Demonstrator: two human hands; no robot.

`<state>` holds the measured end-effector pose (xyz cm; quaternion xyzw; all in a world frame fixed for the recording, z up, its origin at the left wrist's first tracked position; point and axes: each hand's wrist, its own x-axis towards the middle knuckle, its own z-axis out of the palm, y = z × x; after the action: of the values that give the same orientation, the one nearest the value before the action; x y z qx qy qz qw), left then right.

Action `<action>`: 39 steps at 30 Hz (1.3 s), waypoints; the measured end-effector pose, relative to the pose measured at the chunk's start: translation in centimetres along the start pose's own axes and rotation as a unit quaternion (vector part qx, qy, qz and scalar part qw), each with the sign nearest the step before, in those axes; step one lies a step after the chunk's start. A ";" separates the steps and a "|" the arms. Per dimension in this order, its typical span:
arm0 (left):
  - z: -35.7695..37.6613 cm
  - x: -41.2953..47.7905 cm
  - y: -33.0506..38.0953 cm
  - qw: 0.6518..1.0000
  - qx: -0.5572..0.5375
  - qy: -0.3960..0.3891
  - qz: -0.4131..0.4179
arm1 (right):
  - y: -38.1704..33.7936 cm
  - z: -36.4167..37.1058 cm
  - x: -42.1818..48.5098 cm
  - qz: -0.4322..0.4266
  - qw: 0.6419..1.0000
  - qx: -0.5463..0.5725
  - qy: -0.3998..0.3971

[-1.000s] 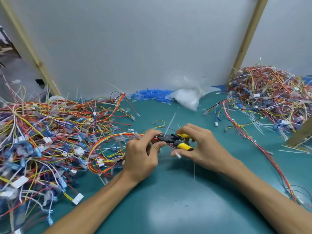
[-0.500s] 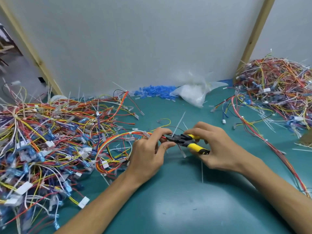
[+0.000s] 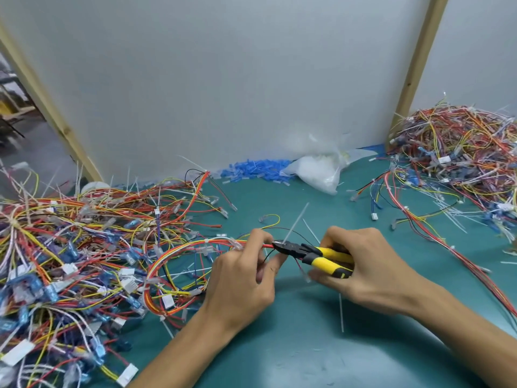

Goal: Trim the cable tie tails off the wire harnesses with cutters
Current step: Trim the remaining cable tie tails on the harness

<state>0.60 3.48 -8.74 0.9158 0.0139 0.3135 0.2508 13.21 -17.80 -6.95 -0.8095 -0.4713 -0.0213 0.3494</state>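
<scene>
At the middle of the green worktop (image 3: 307,348) the left hand (image 3: 240,278) pinches a wire harness (image 3: 223,242) of red, orange and white wires between thumb and forefinger, its grip narrow on the bundle just beside the tool's nose. The right hand (image 3: 363,264) holds the cutters (image 3: 305,252), fingers curled round the yellow handles. The black nose points left and meets the harness at the foot of a white cable tie tail (image 3: 295,224), which stands up and leans to the right. Whether the blades have bitten through cannot be told. The rest of the harness loops away to the left and runs into a big tangled heap of harnesses (image 3: 70,261) with many uncut tails sticking up. A second heap (image 3: 461,152) lies well apart at the far right, by a wooden post (image 3: 416,57). Against the grey wall (image 3: 223,79) at the back lie a clear bag of white ties (image 3: 319,169) and, just beside it, a strip of small blue pieces (image 3: 251,169). A loose cut tail (image 3: 340,312) lies on the worktop below the right hand
</scene>
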 end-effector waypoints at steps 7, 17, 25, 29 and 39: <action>0.2 0.2 0.2 0.994 0.077 -0.074 -0.023 | -0.2 0.0 0.2 0.109 0.991 0.071 -0.017; 0.2 0.3 -0.6 0.997 -0.024 -0.075 -0.017 | -0.3 0.2 0.5 0.178 0.957 0.225 -0.052; 0.5 -0.2 -0.8 0.997 -0.056 -0.055 -0.001 | 0.1 -0.9 0.2 0.017 0.999 0.020 -0.039; 0.7 -0.1 -1.1 0.997 -0.054 -0.056 0.000 | 0.4 -0.6 0.2 -0.022 0.999 -0.004 -0.036; 0.3 -0.2 -0.8 0.999 -0.008 -0.040 0.021 | 0.2 -1.9 0.2 -0.058 0.995 -0.035 -0.067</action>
<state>0.70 3.98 -9.46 0.9256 -0.0180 0.2824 0.2514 14.09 -18.80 -5.55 -0.7923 -0.5386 -0.0038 0.2865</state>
